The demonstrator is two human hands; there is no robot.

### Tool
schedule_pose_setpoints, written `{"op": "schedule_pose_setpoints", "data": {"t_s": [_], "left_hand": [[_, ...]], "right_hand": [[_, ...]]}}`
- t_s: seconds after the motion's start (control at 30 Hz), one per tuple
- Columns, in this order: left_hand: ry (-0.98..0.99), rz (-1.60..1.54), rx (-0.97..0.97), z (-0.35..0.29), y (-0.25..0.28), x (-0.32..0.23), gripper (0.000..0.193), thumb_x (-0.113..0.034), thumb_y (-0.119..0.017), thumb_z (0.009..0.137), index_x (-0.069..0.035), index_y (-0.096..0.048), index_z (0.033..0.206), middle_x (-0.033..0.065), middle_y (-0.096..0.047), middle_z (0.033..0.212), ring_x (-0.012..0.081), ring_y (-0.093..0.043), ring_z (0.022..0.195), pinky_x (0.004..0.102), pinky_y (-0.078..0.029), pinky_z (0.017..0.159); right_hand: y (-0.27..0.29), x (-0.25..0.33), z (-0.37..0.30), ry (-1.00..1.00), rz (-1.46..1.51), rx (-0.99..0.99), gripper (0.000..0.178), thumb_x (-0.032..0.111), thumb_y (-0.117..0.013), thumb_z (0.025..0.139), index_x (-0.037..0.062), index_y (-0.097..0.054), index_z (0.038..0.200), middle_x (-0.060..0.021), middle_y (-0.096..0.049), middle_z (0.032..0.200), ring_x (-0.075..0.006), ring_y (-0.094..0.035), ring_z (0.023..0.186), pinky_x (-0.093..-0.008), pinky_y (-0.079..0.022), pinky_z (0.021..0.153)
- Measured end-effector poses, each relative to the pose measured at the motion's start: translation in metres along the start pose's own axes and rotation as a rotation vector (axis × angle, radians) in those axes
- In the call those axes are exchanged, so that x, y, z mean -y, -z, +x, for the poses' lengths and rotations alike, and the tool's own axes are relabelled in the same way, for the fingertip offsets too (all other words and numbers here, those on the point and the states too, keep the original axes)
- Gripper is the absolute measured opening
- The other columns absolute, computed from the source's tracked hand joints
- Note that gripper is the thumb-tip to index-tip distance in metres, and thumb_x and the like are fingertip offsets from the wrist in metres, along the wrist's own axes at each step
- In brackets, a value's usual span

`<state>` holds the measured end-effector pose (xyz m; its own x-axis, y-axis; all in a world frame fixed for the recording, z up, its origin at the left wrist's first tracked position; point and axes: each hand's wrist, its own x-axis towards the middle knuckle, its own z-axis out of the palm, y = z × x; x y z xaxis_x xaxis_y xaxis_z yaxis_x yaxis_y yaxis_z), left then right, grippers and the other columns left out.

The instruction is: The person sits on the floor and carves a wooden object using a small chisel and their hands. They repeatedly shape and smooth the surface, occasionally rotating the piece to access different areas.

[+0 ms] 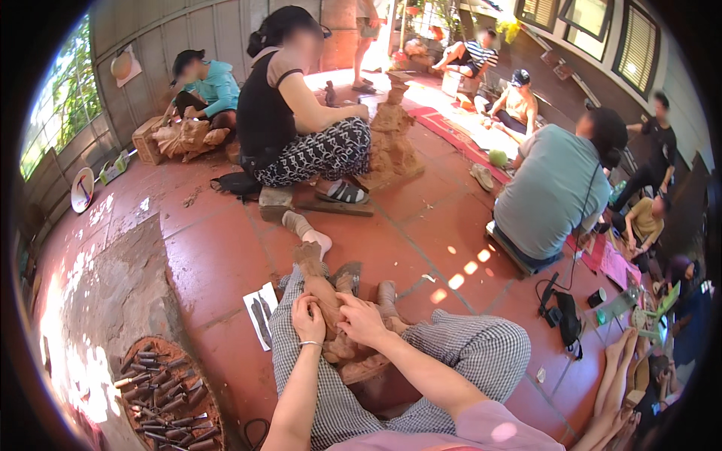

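Note:
A brown carved figure, apparently wood, lies aslant between my checked trouser legs, its far end pointing away from me. My left hand wraps its fingers over the carving's left side. From the right, my right hand presses curled fingers onto its upper surface. Whether a small tool sits under the right fingers cannot be made out. Knobbly shaped parts of the carving show below my hands, near my lap.
A round tray at the lower left holds many wooden-handled chisels. A sheet with dark pictures lies beside my left leg. Ahead, a person sits near a tall carving. Another person sits to the right, near a black bag.

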<state>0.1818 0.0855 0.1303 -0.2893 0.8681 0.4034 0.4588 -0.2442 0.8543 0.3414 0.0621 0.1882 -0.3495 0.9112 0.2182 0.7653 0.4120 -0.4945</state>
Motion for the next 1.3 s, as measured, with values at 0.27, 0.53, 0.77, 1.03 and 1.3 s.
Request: {"op": "schedule_pose_setpoints", "data": {"t_s": [0.27,0.53,0.77,1.03,1.3], "left_hand": [[-0.075,0.039,-0.020,0.000,0.000,0.007,0.008,-0.002,-0.059,0.088,-0.001,-0.064,0.092,0.0160,-0.066,0.110,0.0348,-0.063,0.101,0.0414,-0.049,0.090],[-0.069,0.015,0.002,-0.002,0.005,0.000,0.008,-0.002,-0.058,0.088,-0.002,-0.064,0.093,0.0154,-0.065,0.110,0.0348,-0.063,0.100,0.0409,-0.050,0.089],[-0.023,0.004,-0.005,0.000,-0.006,0.008,0.007,-0.003,-0.058,0.090,0.000,-0.063,0.093,0.0154,-0.064,0.110,0.0329,-0.062,0.102,0.0397,-0.049,0.091],[-0.051,0.027,-0.014,-0.002,-0.001,0.005,0.007,-0.003,-0.059,0.088,-0.002,-0.064,0.093,0.0140,-0.065,0.110,0.0331,-0.063,0.102,0.0403,-0.050,0.089],[-0.061,0.026,0.008,-0.003,0.003,0.005,0.008,-0.003,-0.058,0.090,-0.001,-0.064,0.094,0.0144,-0.065,0.111,0.0328,-0.063,0.103,0.0402,-0.049,0.091]], "right_hand": [[0.023,-0.009,0.001,0.000,0.077,0.121,0.017,0.016,-0.075,0.077,0.0048,-0.063,0.081,-0.0065,-0.053,0.143,-0.0299,-0.063,0.111,-0.0432,-0.052,0.088],[0.017,-0.030,0.005,0.070,0.177,0.175,0.018,0.020,-0.074,0.078,0.0062,-0.065,0.083,-0.0064,-0.052,0.143,-0.0283,-0.054,0.126,-0.0461,-0.046,0.097],[-0.007,0.008,0.000,-0.018,-0.051,-0.092,0.016,0.017,-0.075,0.077,0.0056,-0.064,0.080,-0.0068,-0.052,0.144,-0.0276,-0.054,0.127,-0.0426,-0.047,0.100],[0.023,0.006,0.005,-0.055,-0.012,0.131,0.016,0.019,-0.077,0.075,0.0078,-0.066,0.075,-0.0033,-0.054,0.142,-0.0263,-0.054,0.126,-0.0420,-0.048,0.098],[0.021,0.002,0.005,-0.067,0.028,0.130,0.013,0.017,-0.072,0.075,0.0058,-0.070,0.081,-0.0052,-0.055,0.140,-0.0276,-0.051,0.130,-0.0469,-0.047,0.100]]}}
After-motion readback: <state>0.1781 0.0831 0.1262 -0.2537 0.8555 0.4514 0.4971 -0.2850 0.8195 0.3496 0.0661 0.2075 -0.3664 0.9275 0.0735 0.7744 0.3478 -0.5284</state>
